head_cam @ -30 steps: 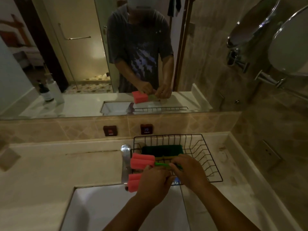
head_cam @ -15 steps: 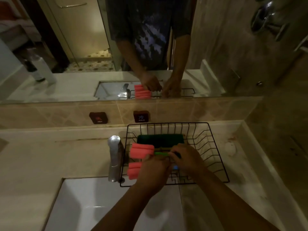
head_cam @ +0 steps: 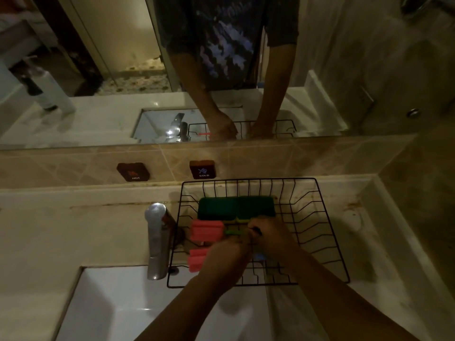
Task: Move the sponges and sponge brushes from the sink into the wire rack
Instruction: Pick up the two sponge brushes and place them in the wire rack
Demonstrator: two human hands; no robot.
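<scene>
A black wire rack [head_cam: 327,242] sits on the counter behind the sink [head_cam: 138,306]. Two green sponges [head_cam: 236,207] lie side by side at its far side. My right hand [head_cam: 268,236] grips the green handle of a pink sponge brush [head_cam: 208,231] lying low in the rack, head to the left. My left hand [head_cam: 225,257] holds a second pink sponge brush [head_cam: 197,260] over the rack's near left part. Its handle is hidden under my hands. A bit of blue shows beneath my right wrist.
A chrome faucet [head_cam: 156,239] stands just left of the rack, its spout over the white basin. HOT and COLD buttons [head_cam: 203,169] are set in the tiled backsplash under the mirror. Bare stained counter lies right of the rack, up to the side wall.
Both hands have sunk lower into the rack with the two pink brushes. The camera has tilted down and closer, so the rack looks bigger.
</scene>
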